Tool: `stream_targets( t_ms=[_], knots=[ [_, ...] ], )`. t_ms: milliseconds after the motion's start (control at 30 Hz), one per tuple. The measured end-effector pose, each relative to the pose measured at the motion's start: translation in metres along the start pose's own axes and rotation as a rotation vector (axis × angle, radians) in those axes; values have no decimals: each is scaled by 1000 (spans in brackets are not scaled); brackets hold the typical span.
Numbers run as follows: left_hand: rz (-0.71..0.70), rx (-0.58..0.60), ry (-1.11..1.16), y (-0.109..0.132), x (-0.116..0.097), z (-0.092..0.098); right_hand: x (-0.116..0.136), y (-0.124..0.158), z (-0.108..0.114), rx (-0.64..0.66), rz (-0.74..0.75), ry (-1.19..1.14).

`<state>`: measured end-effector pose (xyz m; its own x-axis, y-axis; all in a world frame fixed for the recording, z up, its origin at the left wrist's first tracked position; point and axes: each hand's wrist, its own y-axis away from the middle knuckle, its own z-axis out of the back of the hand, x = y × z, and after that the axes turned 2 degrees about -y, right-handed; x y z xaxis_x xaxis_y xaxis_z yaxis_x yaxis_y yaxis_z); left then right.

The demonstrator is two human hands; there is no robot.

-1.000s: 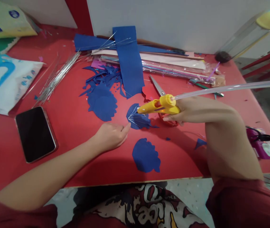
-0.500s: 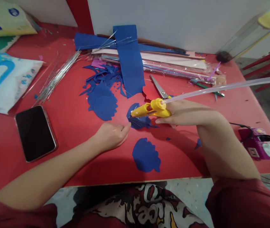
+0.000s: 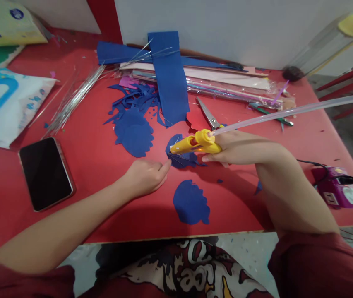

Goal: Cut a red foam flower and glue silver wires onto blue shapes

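- Gluing, we judge: right hand [image 3: 234, 148] wrapped round gun [image 3: 205, 140], over cutout [image 3: 183, 161].
- Left hand [image 3: 148, 176] curled at its edge, hold unclear.
- Next calls for steadiness.

Glue gun [image 3: 205, 142]: yellow is seen nearly all over, with a little red shown.
Glue stick [image 3: 272, 117]: cloudy, see-through white is shown.
Cut-out shapes [image 3: 191, 203]: plain blue is seen.
Wires [image 3: 78, 97]: shiny silver is shown.
Table [image 3: 139, 221]: bright red is seen.
Phone [image 3: 46, 174]: a black front is shown.
Tissue pack [image 3: 18, 33]: pale yellow is dotted with dark blue ovals.
Plug box [image 3: 334, 186]: purple is seen.
Clothes [image 3: 191, 275]: dark red is printed with white, black and yellow shapes.
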<state>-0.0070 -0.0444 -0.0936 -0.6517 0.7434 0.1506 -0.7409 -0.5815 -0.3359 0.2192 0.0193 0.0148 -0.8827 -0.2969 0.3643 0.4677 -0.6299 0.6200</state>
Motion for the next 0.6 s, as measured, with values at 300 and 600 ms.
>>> stream_targets(
  t_ms=[300, 600],
  knots=[
    [2, 73, -3, 0, 0, 0, -3, 2, 0, -19, 52, -22],
    [-2, 38, -2, 0, -1, 0, -4, 5, 2, -4, 10, -14]
  ],
)
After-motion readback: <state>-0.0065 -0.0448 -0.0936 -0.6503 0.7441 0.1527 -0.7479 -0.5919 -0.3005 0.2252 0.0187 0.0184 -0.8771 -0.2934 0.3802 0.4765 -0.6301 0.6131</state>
